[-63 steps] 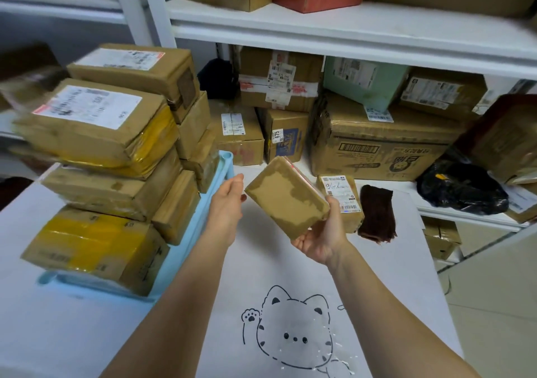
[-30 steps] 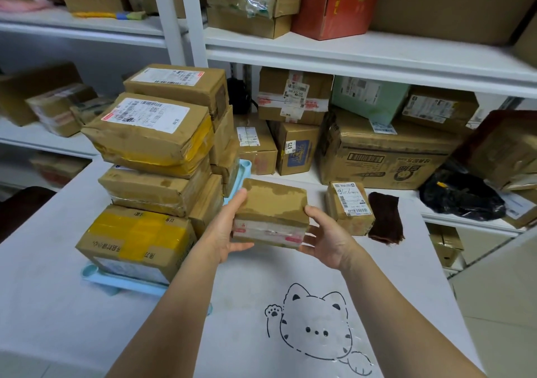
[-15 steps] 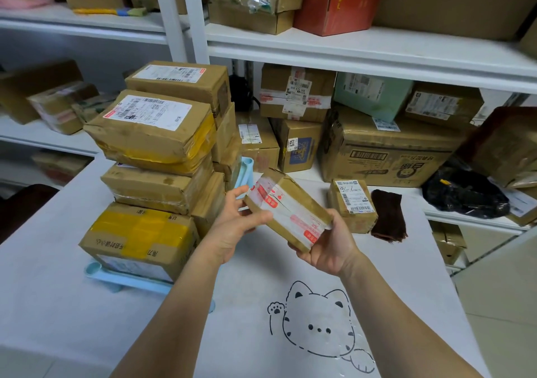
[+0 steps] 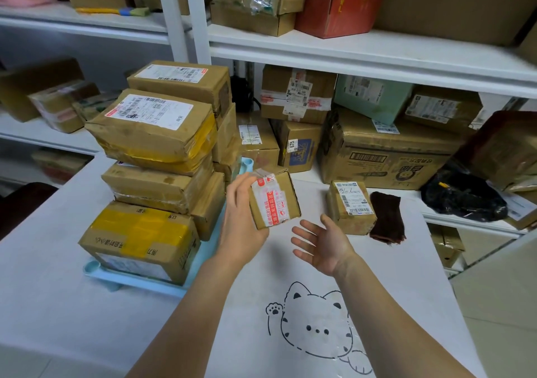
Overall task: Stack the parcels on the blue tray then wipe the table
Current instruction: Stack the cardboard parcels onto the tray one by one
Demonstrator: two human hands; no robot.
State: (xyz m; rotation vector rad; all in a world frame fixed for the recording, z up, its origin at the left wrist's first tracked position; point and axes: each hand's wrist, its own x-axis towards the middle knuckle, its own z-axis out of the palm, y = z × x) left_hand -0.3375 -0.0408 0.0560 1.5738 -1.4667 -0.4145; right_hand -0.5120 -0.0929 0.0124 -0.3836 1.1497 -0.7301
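Note:
My left hand (image 4: 242, 217) grips a small brown parcel with red-and-white tape (image 4: 273, 199), held above the table just right of the blue tray (image 4: 136, 280). Several brown parcels are stacked on the tray in two columns; a large labelled one (image 4: 151, 129) tops the front column. My right hand (image 4: 322, 241) hovers palm-up with spread fingers, a little below and right of the held parcel, touching nothing. Another small labelled parcel (image 4: 350, 206) stands on the table, and a dark brown cloth (image 4: 386, 220) lies beside it on the right.
The table carries a white cover (image 4: 87, 319) with a cat drawing (image 4: 316, 328). White shelves behind hold many cardboard boxes (image 4: 383, 148), a green package (image 4: 372, 98) and a black bag (image 4: 462, 200). The table's right edge drops to the floor.
The small parcel passed from both hands into my left hand alone and turned on end. My right hand let go and dropped away, palm up.

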